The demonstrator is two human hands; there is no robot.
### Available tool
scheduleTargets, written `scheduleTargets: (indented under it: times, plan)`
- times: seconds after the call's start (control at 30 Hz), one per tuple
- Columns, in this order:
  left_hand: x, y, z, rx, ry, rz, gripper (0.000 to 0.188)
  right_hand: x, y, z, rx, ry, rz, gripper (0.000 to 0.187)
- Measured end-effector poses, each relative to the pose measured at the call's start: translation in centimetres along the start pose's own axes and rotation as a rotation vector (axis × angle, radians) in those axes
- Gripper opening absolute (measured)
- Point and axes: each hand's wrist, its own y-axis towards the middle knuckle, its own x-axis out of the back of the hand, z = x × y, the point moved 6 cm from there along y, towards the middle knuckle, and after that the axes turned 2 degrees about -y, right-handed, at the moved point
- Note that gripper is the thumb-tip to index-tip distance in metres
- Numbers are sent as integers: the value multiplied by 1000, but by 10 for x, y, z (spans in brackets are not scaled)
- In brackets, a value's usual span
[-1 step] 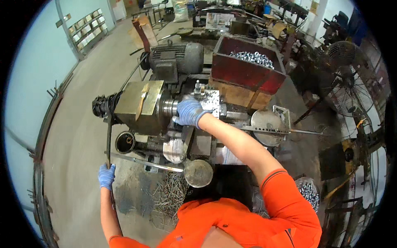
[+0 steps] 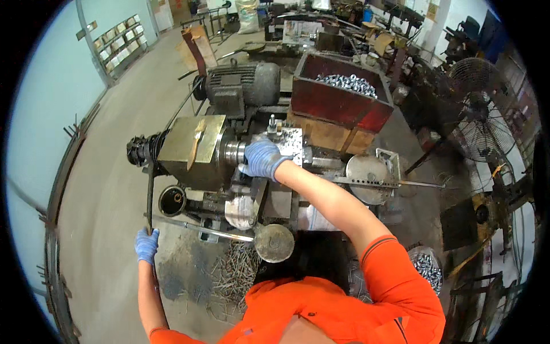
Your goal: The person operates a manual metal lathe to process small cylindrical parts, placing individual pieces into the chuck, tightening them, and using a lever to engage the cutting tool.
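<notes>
My left hand (image 2: 146, 245), in a blue knit glove, is wrapped round a long dark rod (image 2: 150, 198) that runs up the left side of a lathe-like machine. My right hand (image 2: 263, 159), gloved the same way, is curled just beside the round metal spindle (image 2: 233, 152). Its fingers hide whatever they hold. Left of the spindle stands the boxy headstock (image 2: 189, 146), with a wooden-handled brush (image 2: 196, 143) lying on top. Right behind my right hand is a metal plate (image 2: 293, 142) scattered with small bright pieces.
Behind the machine sit an electric motor (image 2: 243, 83) and a dark red bin (image 2: 338, 106) of shiny metal parts. A round plate (image 2: 274, 243) and a shiny bar (image 2: 215, 230) stand close in front of me. Thin metal rods (image 2: 235, 272) litter the floor. A fan (image 2: 481, 109) stands at right.
</notes>
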Motion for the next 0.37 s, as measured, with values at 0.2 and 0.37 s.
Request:
scheduleTargets:
  times: [0.2, 0.37]
  plan:
    - [-5, 8, 43, -98, 113, -177, 36, 94, -56, -56, -125, -121, -85, 55]
    - [-13, 26, 3, -78, 150, -24, 36, 128, -89, -176, -431, -199, -427, 52]
